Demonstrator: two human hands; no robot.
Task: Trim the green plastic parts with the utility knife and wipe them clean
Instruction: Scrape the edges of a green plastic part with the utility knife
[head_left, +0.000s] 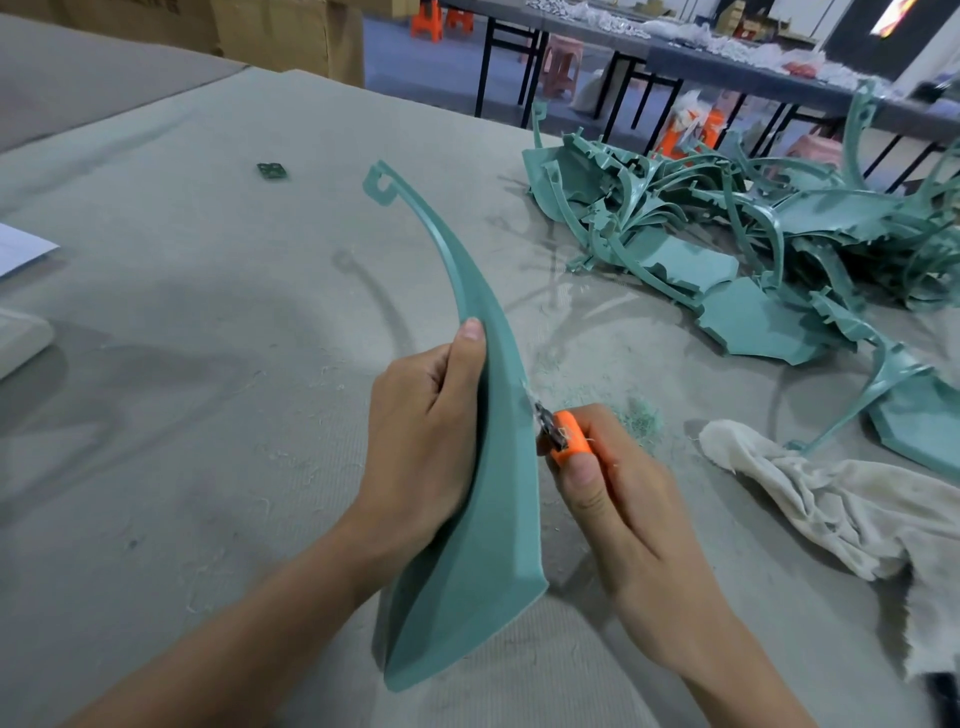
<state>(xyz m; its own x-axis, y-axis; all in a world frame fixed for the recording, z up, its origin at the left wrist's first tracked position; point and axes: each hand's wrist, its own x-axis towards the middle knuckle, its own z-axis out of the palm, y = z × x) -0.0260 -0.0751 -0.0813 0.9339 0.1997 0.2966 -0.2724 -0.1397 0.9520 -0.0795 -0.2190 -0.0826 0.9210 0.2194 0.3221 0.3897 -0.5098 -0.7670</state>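
Note:
My left hand (421, 441) grips a long curved green plastic part (483, 509), thumb along its left edge. The part stands upright on its wide end and tapers to a hooked tip at the upper left. My right hand (623, 514) holds an orange utility knife (563, 441), whose blade touches the part's right edge about halfway up. A white cloth (831, 499) lies crumpled on the table to the right of my right hand.
A heap of green plastic parts (753, 234) covers the table's far right. Green shavings (639, 421) lie just behind the knife. A small dark green piece (271, 170) sits far left, a white sheet (21, 252) at the left edge. Grey cloth (182, 364) covers the table.

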